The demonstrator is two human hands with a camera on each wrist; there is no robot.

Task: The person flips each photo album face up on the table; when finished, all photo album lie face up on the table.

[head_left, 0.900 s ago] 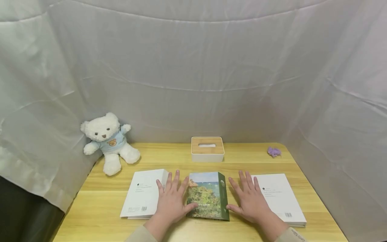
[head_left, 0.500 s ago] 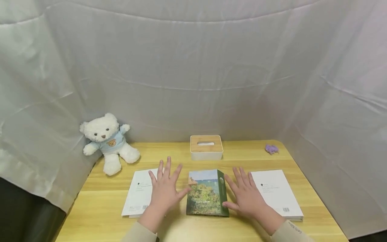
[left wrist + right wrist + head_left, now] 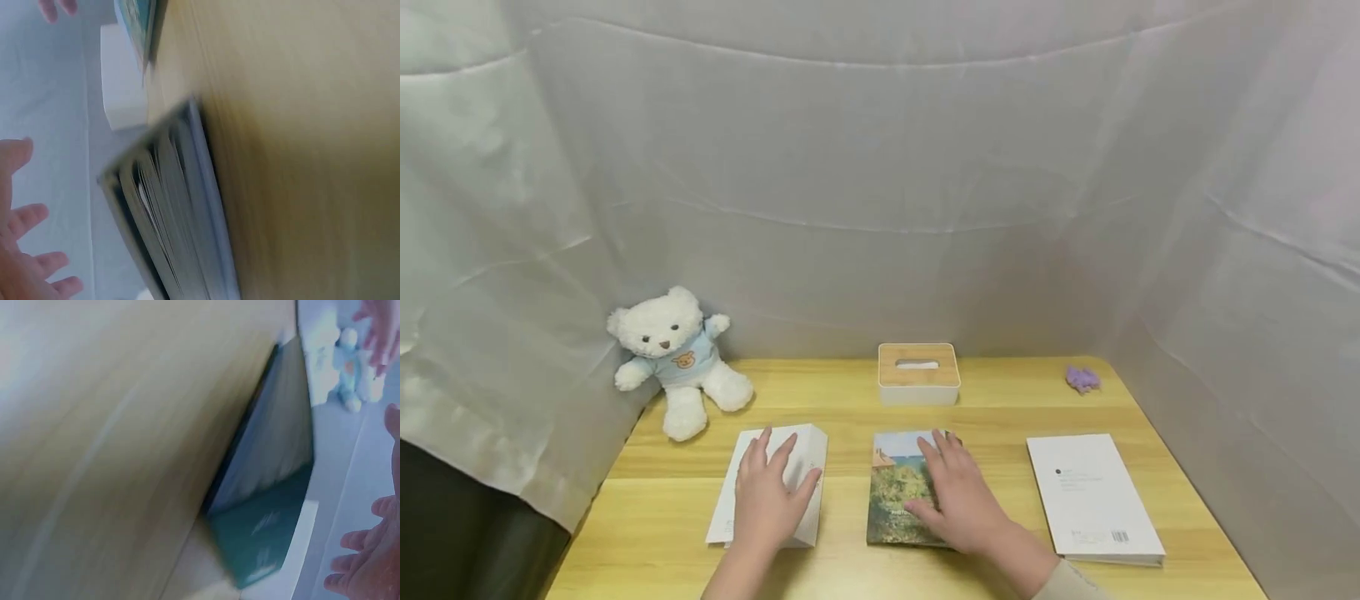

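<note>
My left hand (image 3: 767, 500) hovers over a white album (image 3: 808, 471) on the left, fingers spread and holding nothing. In the left wrist view that album's page edges (image 3: 172, 206) face the camera, with a gap between it and the hand (image 3: 22, 250). Above the photo album (image 3: 891, 496) with a painted landscape cover in the middle is my right hand (image 3: 958, 500), its fingers apart and hiding the cover's right side. The right wrist view shows the green spine (image 3: 262, 525) below the hand (image 3: 375, 556), apart from it.
Another white album (image 3: 1097, 496) lies on the right of the wooden table (image 3: 865, 575). A tissue box (image 3: 917, 375) with a wooden lid stands at the back. A white teddy bear (image 3: 681, 358) sits back left, and a small purple object (image 3: 1082, 380) lies back right.
Both hands have moved left: the left hand from beside the middle album to over the left white album, the right hand from between two albums to over the middle one. The albums stay in place.
</note>
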